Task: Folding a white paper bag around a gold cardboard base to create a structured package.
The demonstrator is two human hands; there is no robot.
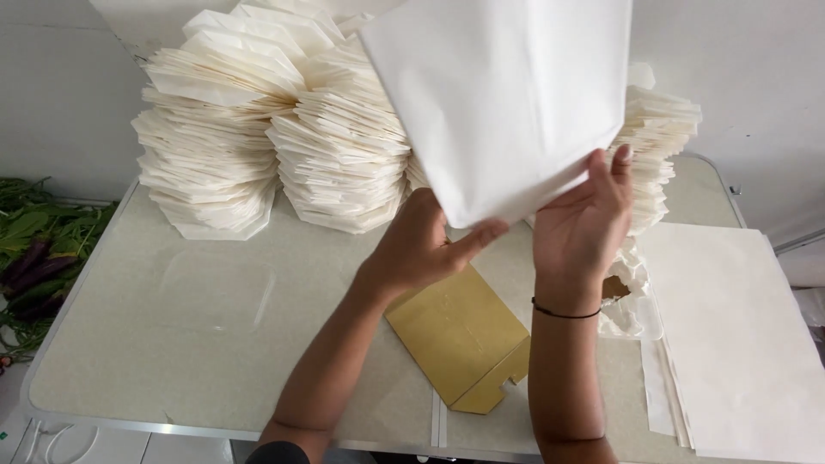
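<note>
White paper sheet between both raised hands

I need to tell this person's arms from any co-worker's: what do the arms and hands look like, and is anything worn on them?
Both forearms are bare, with no gloves. The right hand has a thin black band around its wrist. The left hand wears nothing visible; a dark sleeve edge shows at the frame's bottom.

- A pale, speckled folding table with a metal rim is seen filling the near ground.
- Plain white walls are met at the far side.
- Green leafy plants are spotted low at the left.
- Soft, even light is cast throughout.
</note>
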